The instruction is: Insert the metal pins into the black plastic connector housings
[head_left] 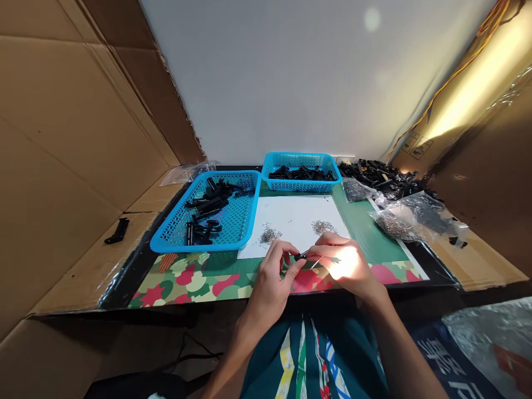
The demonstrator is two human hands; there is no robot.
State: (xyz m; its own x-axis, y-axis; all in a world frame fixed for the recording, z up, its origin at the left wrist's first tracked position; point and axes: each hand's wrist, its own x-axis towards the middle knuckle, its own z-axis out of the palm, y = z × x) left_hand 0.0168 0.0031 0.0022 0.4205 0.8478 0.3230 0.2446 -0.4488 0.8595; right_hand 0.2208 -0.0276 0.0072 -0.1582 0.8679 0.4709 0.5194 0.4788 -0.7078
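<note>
My left hand [277, 272] is closed on a small black part [300, 256] near the front edge of the table. Close beside it on the right, my right hand [338, 257] is closed, with a thin metal rod [316, 262] slanting down from its fingers. Its fingertips are near the black part; whether they touch it is too small to tell. Beyond the hands lies a white sheet [295, 216] bearing two piles of tiny metal pieces, the left pile [269, 235] and the right pile [323, 226].
A blue basket [246, 233] with black parts stands at left, another blue basket [301, 156] behind the sheet. Black parts [384, 177] are heaped at back right, beside clear bags [399, 224]. One black piece [118, 230] lies on cardboard far left. Cardboard walls flank the table.
</note>
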